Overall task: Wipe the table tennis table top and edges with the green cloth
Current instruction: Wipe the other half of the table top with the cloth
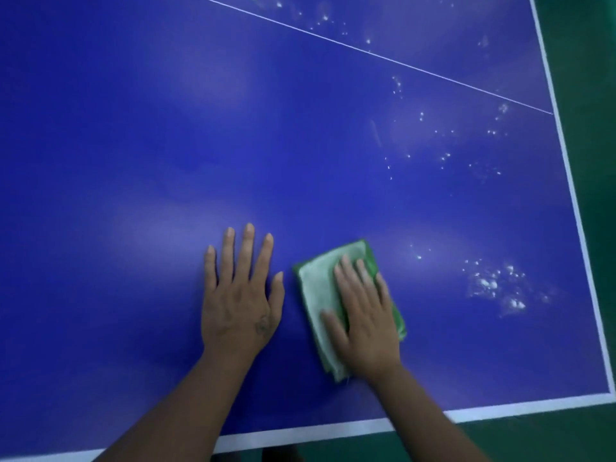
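1. A blue table (pixel 133 128) fills nearly the whole view, seen from above; dark green floor (pixel 593 61) shows past its right side and along the bottom.
2. A white border (pixel 566 168) runs down the right side and along the near side of the table, and the two meet at the corner in the lower right.
3. A thin white line (pixel 366 51) crosses the top slantwise from the upper middle to the right border.
4. White specks (pixel 493 285) lie scattered over the right part of the table, thickest in a patch right of the cloth and thinner further up toward the thin line.
5. The left hand (pixel 240 301) lies palm down on the bare table, fingers straight and a little apart, thumb out to the right; it holds nothing.
6. The cloth (pixel 320 288), folded into a rough rectangle, pale on top with a brighter green rim, lies flat on the table just right of the left hand and near the front border.
7. The right hand (pixel 365 315) rests palm down on the cloth's right half, fingers straight and close together, thumb laid across the pale face; the hand is slightly blurred.
8. The two hands are near each other but do not touch.
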{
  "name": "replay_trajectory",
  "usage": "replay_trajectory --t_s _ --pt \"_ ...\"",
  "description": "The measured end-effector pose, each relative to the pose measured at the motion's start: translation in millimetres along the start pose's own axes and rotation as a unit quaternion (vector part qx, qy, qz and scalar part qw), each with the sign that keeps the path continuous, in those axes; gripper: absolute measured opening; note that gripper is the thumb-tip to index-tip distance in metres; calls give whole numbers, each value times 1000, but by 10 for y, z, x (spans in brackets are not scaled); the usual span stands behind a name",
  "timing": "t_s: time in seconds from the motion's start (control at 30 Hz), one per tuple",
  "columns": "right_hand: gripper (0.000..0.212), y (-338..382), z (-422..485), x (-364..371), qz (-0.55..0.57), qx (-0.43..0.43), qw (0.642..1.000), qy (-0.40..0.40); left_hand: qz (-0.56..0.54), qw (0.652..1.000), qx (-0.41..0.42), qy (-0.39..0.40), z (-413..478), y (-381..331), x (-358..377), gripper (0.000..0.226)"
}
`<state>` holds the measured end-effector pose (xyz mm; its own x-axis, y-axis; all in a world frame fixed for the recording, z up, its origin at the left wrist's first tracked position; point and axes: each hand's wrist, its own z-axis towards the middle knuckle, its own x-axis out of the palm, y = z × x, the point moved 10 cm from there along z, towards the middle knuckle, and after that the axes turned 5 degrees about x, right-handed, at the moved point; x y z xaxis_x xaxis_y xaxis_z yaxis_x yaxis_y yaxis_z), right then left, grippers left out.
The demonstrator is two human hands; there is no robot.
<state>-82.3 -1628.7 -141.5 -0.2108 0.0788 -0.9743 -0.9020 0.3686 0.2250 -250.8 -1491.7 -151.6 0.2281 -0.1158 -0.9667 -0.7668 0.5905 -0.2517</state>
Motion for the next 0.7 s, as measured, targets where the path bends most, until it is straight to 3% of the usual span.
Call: replay_trajectory --t_s 0.13,0.27,0.53,0.7 --pt "74 64 -783 76 1 -81 994 72 -8 1000 -1 -25 -12 10 -25 66" --pt "74 -244 -491 -21 -26 -177 976 121 -23 999 -8 -31 3 10 -26 65" --pt "72 -938 1109 -286 -36 -84 995 39 -8 1000 -12 -15 31 -2 -33 68" --pt "76 -771 626 -218 -31 -21 999 -9 8 1000 -11 -24 42 -42 -89 67"
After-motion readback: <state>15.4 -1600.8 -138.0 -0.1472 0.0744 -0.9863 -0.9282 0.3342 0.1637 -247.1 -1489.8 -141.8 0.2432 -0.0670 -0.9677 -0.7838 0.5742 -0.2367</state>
